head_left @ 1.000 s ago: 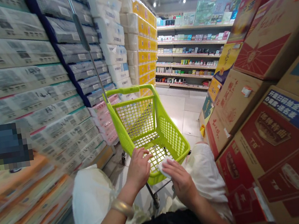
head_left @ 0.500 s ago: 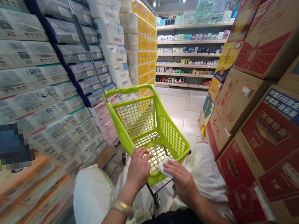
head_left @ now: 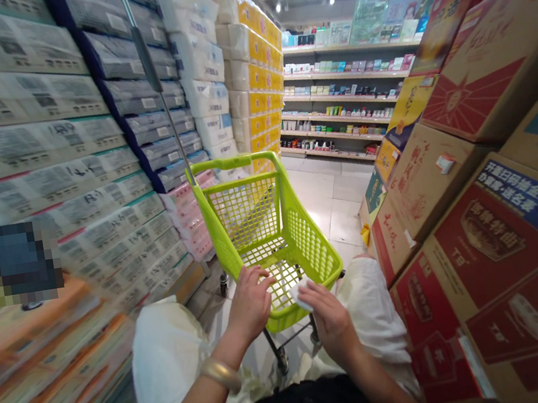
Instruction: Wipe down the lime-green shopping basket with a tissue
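A lime-green shopping cart [head_left: 312, 249] with a lattice basket stands between my knees, nothing lying in it. My left hand [head_left: 249, 304], a gold-coloured bangle on its wrist, is closed over the near left corner of the rim, fingers bent toward the inside. Pressed against the near rim, further right, is a crumpled white wipe [head_left: 302, 293]. My right hand [head_left: 331, 317] holds that wipe under its fingers, at the near right part of the rim. The palm side of both hands is hidden.
Stacked paper packs [head_left: 89, 181] rise close on the left. Cardboard cartons [head_left: 497, 241] crowd the right side. A metal pole [head_left: 144, 52] stands up from the cart's far left corner. Shelves of small goods [head_left: 345, 69] are beyond the tiled floor [head_left: 338, 208].
My right hand has slid a little to the right along the near rim with the white wipe. My left hand and the cart have stayed in place.
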`<state>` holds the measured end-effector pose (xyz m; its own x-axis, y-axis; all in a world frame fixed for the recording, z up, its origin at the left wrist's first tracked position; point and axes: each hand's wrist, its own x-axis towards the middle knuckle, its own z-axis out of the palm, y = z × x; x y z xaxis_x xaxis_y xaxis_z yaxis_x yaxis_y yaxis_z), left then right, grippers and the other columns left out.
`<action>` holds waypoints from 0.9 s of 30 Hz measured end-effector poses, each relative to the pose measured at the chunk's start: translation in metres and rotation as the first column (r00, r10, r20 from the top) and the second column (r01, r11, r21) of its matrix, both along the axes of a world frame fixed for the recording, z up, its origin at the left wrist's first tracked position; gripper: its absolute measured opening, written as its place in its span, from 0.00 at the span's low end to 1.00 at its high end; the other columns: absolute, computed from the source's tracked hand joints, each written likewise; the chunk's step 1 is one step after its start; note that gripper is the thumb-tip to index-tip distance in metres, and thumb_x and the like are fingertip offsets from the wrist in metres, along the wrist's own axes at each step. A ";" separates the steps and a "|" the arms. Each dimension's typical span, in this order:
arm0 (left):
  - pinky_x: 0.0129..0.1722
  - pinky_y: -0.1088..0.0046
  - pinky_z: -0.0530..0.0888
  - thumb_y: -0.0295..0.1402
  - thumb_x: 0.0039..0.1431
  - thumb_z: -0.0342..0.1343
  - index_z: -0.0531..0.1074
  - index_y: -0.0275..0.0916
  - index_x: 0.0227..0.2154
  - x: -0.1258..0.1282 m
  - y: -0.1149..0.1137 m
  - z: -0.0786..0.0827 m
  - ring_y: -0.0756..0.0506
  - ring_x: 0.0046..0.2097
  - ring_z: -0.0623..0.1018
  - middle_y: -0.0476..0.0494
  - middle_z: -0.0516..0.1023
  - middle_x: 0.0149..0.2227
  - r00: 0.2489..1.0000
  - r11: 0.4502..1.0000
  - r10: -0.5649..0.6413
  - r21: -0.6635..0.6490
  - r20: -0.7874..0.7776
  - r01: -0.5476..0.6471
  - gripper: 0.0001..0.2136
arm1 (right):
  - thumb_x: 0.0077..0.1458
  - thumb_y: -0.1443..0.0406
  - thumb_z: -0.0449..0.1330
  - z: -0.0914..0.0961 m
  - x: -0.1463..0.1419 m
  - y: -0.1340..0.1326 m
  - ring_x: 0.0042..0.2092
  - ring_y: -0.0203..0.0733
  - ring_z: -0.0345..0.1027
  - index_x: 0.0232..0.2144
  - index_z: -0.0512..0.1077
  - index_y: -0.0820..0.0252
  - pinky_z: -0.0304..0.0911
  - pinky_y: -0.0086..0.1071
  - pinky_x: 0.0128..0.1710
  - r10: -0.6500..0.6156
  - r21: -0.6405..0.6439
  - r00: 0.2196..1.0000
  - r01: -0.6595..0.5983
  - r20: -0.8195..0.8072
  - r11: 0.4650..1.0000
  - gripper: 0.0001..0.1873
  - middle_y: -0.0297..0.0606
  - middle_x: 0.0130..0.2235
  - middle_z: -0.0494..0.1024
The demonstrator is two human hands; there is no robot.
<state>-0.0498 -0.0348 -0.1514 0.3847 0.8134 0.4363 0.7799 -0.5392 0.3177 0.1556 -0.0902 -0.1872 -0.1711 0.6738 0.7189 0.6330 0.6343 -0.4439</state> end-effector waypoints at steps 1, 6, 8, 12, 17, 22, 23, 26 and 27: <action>0.64 0.44 0.58 0.21 0.53 0.45 0.77 0.40 0.42 0.000 0.000 0.000 0.39 0.55 0.68 0.40 0.75 0.45 1.000 1.000 0.001 -0.004 -0.001 -0.001 0.19 | 0.62 0.73 0.48 -0.001 0.009 0.003 0.58 0.45 0.69 0.50 0.74 0.54 0.67 0.46 0.57 -0.071 0.009 0.997 0.071 -0.039 0.997 0.22 0.40 0.50 0.80; 0.64 0.44 0.58 0.21 0.54 0.46 0.77 0.40 0.40 0.003 0.000 0.000 0.38 0.56 0.67 0.40 0.74 0.45 1.000 1.000 0.007 -0.009 0.008 -0.007 0.18 | 0.61 0.74 0.48 0.001 0.012 0.002 0.58 0.45 0.68 0.50 0.74 0.55 0.67 0.46 0.57 -0.119 -0.005 0.991 0.119 -0.068 0.993 0.21 0.41 0.49 0.80; 0.64 0.44 0.58 0.21 0.54 0.45 0.77 0.40 0.40 0.004 0.000 0.001 0.38 0.56 0.67 0.40 0.74 0.45 1.000 1.000 0.008 -0.015 0.010 -0.008 0.18 | 0.61 0.74 0.49 0.005 -0.007 -0.006 0.59 0.43 0.67 0.51 0.73 0.53 0.66 0.43 0.58 0.067 -0.018 0.998 -0.067 0.022 0.998 0.22 0.38 0.51 0.79; 0.64 0.43 0.57 0.20 0.53 0.45 0.77 0.39 0.42 0.002 -0.001 0.002 0.38 0.56 0.67 0.40 0.74 0.45 1.000 1.000 0.002 -0.022 0.004 -0.001 0.19 | 0.60 0.74 0.49 0.007 -0.016 -0.009 0.58 0.42 0.68 0.52 0.73 0.52 0.66 0.42 0.58 0.192 -0.018 0.979 -0.191 0.072 0.981 0.22 0.37 0.51 0.79; 0.63 0.43 0.58 0.21 0.54 0.45 0.77 0.38 0.41 0.000 -0.001 0.000 0.37 0.56 0.67 0.39 0.74 0.45 1.000 1.000 0.007 -0.016 -0.004 -0.007 0.19 | 0.61 0.74 0.48 -0.001 0.020 0.007 0.57 0.46 0.70 0.49 0.75 0.54 0.67 0.47 0.57 -0.135 0.011 0.985 0.137 -0.107 0.990 0.21 0.41 0.49 0.80; 0.63 0.44 0.58 0.21 0.54 0.45 0.77 0.40 0.42 0.002 0.000 -0.001 0.38 0.56 0.67 0.41 0.74 0.45 1.000 1.000 -0.003 0.014 0.016 0.003 0.18 | 0.61 0.74 0.49 0.003 -0.007 -0.003 0.59 0.44 0.68 0.52 0.73 0.52 0.66 0.45 0.58 0.039 -0.005 0.999 -0.039 -0.003 0.999 0.23 0.39 0.51 0.79; 0.63 0.45 0.58 0.21 0.54 0.46 0.77 0.41 0.42 0.002 0.000 -0.002 0.39 0.56 0.67 0.41 0.74 0.45 1.000 1.000 -0.003 0.019 0.019 0.003 0.19 | 0.61 0.74 0.49 0.004 -0.014 -0.006 0.59 0.43 0.68 0.52 0.73 0.52 0.65 0.44 0.59 0.113 -0.002 0.993 -0.113 0.032 0.994 0.23 0.38 0.51 0.79; 0.63 0.45 0.58 0.21 0.54 0.45 0.77 0.41 0.43 0.000 -0.001 -0.001 0.39 0.56 0.67 0.41 0.74 0.44 1.000 1.000 -0.007 0.022 0.018 0.007 0.19 | 0.61 0.74 0.50 0.005 -0.015 -0.007 0.58 0.42 0.68 0.52 0.73 0.51 0.66 0.43 0.58 0.167 -0.003 0.985 -0.167 0.050 0.986 0.23 0.37 0.51 0.79; 0.63 0.45 0.58 0.21 0.54 0.45 0.77 0.40 0.42 0.000 -0.001 -0.001 0.39 0.56 0.67 0.41 0.74 0.44 1.000 1.000 -0.010 0.019 0.016 0.009 0.19 | 0.61 0.74 0.49 0.003 -0.008 -0.004 0.58 0.42 0.68 0.52 0.73 0.52 0.66 0.44 0.58 0.124 -0.005 0.992 -0.124 0.027 0.992 0.22 0.38 0.51 0.79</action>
